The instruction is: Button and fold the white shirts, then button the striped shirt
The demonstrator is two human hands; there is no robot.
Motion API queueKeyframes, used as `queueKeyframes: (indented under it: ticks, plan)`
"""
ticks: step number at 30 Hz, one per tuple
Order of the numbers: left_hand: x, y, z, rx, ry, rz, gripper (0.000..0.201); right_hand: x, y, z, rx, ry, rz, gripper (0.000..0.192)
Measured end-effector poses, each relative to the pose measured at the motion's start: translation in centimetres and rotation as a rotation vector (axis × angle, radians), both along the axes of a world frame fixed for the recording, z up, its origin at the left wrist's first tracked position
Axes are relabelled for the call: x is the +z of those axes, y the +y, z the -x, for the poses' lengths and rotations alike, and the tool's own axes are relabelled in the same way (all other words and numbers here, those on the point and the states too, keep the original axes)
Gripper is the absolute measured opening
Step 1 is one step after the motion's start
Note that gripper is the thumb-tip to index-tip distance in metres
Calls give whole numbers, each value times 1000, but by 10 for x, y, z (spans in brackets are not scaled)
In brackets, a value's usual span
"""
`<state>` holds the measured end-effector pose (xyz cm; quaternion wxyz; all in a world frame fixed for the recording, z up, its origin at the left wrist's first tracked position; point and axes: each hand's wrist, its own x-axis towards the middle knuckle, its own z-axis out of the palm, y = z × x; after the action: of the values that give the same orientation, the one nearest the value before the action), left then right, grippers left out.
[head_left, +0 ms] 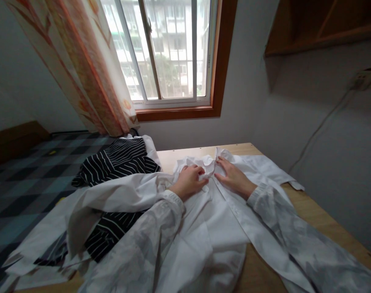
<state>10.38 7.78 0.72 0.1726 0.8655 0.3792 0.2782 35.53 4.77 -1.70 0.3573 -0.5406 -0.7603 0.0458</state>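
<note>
A white button-up shirt [212,228] lies spread and wrinkled on the wooden tabletop, its collar end away from me. At the collar, my left hand [189,182] has its fingers curled round the cloth. Just to its right, my right hand [233,178] holds the other side of the collar between thumb and fingers. One shirt sleeve [127,189] stretches left over a black-and-white striped garment [118,156]. The other sleeve [264,167] runs to the right edge of the table. Cloth partly hides the fingertips of both hands.
The light wooden table [313,215] meets a bed with a dark checked cover [29,179] on the left. More white cloth [43,232] lies at the table's left side. Behind are a window [173,53] and a patterned curtain [81,61]. A wooden shelf [322,36] hangs upper right.
</note>
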Motion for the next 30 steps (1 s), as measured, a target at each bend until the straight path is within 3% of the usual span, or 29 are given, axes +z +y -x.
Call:
queueKeyframes:
  ticks: [3,5,8,12,14,20,24,30]
  plan:
    - [-8,0,1,4,33,-18,42,19,-10,-3,-59,-90,44,30]
    - [-12,1,2,-1,47,-12,48,26,-16,-1,-98,-136,100,33]
    - [-11,-1,1,-14,15,-48,42,25,-23,5,-105,-182,194,39]
    - [-6,-2,-2,26,-51,-122,24,19,-24,10,-79,-182,244,28]
    - [-7,-1,-3,26,-74,-85,25,20,-20,9,-61,-121,247,23]
    - [-17,7,-3,-58,-236,222,28,30,-11,10,-50,217,176,17]
    - [-17,5,-4,-107,-266,225,27,40,-14,14,-101,436,97,21]
    - [-17,5,-5,-138,-227,175,30,44,-22,29,-43,670,-43,27]
